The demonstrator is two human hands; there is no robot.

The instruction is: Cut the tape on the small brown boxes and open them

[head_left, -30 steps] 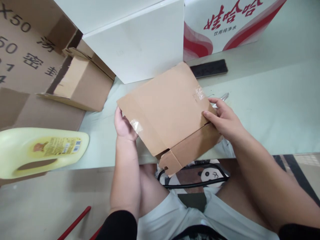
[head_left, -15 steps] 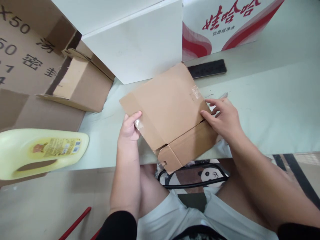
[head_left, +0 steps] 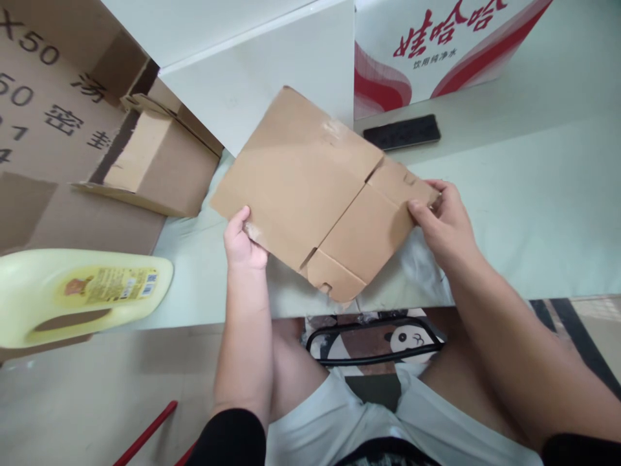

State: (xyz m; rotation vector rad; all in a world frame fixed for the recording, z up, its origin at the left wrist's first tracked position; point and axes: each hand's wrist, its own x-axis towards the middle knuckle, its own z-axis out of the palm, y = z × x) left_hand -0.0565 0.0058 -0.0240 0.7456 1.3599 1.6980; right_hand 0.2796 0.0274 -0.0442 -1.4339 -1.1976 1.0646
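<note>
A flattened cardboard box [head_left: 310, 175], brown with creases, slots and small tabs, is held tilted above the table in front of me. My left hand [head_left: 245, 243] grips its lower left edge, thumb on top and fingers hidden underneath. Clear tape shows by that thumb, and another taped patch lies near the far edge. At the right end, my right hand [head_left: 446, 217] pinches the corner of the narrower flap between thumb and fingers. Something clear and crumpled, perhaps plastic, lies on the table under the flap.
A black phone [head_left: 402, 133] lies behind the cardboard, before a white and red carton [head_left: 436, 58]. A white box [head_left: 272, 71] stands at the back. To the left are an open cardboard box [head_left: 169, 165] and a pale yellow jug [head_left: 116, 291]. The table [head_left: 524, 213] has a pale green cover.
The cardboard has turned counterclockwise and its far corner has swung left. My right hand has shifted from the main panel's edge to the flap's end; my left hand has kept its hold.
</note>
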